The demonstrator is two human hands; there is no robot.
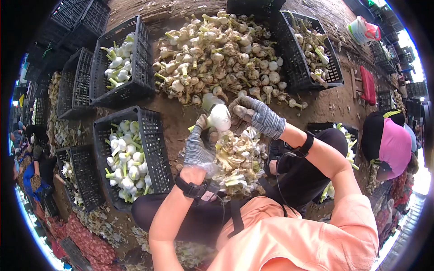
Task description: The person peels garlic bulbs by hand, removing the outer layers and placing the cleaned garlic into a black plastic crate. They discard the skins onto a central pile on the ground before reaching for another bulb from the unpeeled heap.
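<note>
A peeled white garlic bulb (pixel 220 117) sits between both my gloved hands, just above my lap. My left hand (pixel 199 147) grips its lower end and stalk. My right hand (pixel 255 115) pinches the bulb's right side, fingers on the skin. A heap of pale peeled skins and trimmings (pixel 237 162) lies on my lap below the bulb. Beyond my hands, a big pile of unpeeled garlic (pixel 221 56) with stalks covers the dirt floor.
A black crate (pixel 156 135) of cleaned white bulbs stands at my left. More black crates (pixel 135 86) stand behind it, and another crate (pixel 296 72) at the right of the pile. A person in pink (pixel 391 144) crouches at the right. Red onions (pixel 86 239) lie at the lower left.
</note>
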